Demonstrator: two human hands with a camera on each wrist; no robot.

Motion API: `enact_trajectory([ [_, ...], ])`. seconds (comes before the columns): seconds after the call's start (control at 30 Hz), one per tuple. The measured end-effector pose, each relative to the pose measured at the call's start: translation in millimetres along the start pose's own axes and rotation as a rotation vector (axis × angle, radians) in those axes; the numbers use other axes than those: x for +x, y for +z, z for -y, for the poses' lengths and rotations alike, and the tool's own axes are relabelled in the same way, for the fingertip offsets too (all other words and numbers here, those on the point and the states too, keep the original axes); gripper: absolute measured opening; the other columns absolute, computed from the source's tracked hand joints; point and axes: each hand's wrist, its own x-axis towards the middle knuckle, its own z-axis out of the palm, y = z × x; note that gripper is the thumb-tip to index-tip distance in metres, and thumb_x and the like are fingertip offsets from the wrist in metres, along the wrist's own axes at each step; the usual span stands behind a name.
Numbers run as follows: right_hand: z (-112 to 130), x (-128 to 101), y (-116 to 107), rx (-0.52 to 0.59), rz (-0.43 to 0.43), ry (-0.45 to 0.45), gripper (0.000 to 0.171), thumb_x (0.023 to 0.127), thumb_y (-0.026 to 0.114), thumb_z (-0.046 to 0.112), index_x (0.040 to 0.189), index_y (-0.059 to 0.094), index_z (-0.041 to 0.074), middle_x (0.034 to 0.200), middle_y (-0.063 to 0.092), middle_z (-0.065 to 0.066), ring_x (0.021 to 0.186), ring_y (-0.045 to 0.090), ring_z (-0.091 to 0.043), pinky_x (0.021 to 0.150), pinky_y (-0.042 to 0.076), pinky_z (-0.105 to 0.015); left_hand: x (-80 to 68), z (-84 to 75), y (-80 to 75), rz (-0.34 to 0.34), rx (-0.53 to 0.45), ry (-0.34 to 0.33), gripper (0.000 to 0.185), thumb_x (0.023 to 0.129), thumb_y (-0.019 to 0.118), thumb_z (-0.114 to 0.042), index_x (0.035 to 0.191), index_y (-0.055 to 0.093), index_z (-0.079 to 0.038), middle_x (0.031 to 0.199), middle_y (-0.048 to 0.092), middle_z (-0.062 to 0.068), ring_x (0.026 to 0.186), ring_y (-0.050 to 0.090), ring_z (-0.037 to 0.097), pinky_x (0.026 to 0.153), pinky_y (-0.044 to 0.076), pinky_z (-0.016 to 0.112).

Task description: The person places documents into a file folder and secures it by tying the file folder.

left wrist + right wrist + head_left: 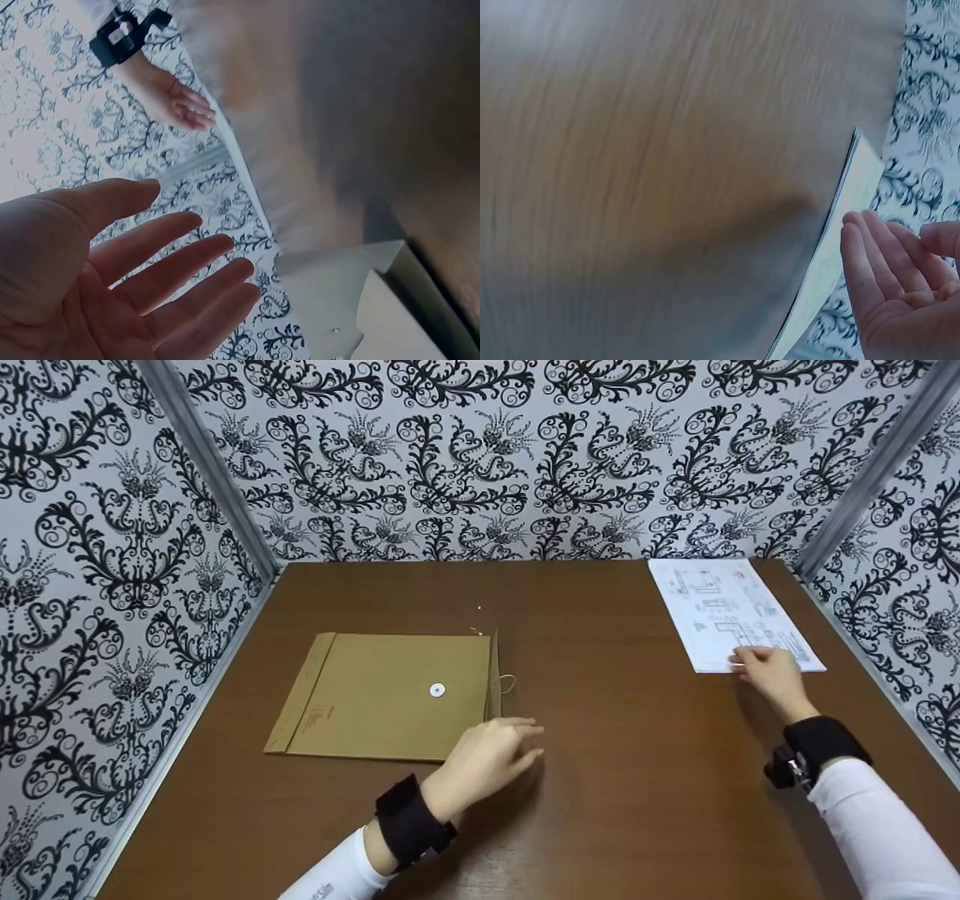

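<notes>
The right hand [772, 675] is resting its relaxed, empty fingers on the near edge of the printed sheet [731, 611], whose long axis is running away from it, while the left hand [484, 761], open and empty, is hovering beside the brown envelope [382, 697].

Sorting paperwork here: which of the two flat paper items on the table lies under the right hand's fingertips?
The white printed sheet at the far right, not the brown envelope; right hand touches it.

envelope [382, 697]: 1 | printed sheet [731, 611]: 1 | hands [484, 761]: 2
</notes>
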Motion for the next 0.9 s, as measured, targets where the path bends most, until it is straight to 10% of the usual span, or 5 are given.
enact_trajectory([
  [0.13,-8.1,1.1,-8.8,-0.261,-0.113,-0.05,0.045,0.105,0.046,0.017,0.121,0.063,-0.021,0.107,0.073,-0.034,0.074,0.07,-0.007,0.068,0.052,-0.019,-2.7,-3.4,4.1,0.007,0.016,0.043,0.03,0.097,0.07,-0.026,0.123,0.074,-0.011,0.127,0.075,0.005,0.119,0.071,0.017,0.092,0.061,0.034],
  [0.3,-13.7,2.7,-15.8,-0.419,-0.115,-0.078,0.045,0.104,0.045,0.017,0.125,0.06,-0.02,0.124,0.058,-0.044,0.113,0.059,-0.06,0.091,0.049,-0.062,-5.4,-8.0,8.0,0.032,0.062,0.093,0.032,0.098,0.068,-0.029,0.125,0.073,-0.013,0.126,0.075,0.003,0.118,0.072,0.016,0.093,0.06,0.031],
  [0.57,-22.8,7.0,-25.0,-0.576,0.134,-0.028,0.059,0.107,0.043,0.025,0.142,0.039,-0.023,0.142,0.04,-0.048,0.131,0.04,-0.066,0.108,0.037,-0.072,-6.3,-12.6,12.4,0.098,0.111,0.099,0.036,0.1,0.066,-0.034,0.13,0.071,-0.016,0.132,0.073,0.001,0.121,0.07,0.014,0.094,0.06,0.031],
  [0.9,-23.5,5.6,-25.3,-0.696,0.176,0.008,0.059,0.106,0.047,0.033,0.146,0.044,-0.01,0.144,0.041,-0.045,0.13,0.042,-0.065,0.099,0.042,-0.075,-5.6,-13.3,15.7,0.135,0.116,0.096,0.04,0.1,0.064,-0.036,0.133,0.069,-0.014,0.135,0.071,0.004,0.126,0.068,0.018,0.1,0.058,0.031],
])
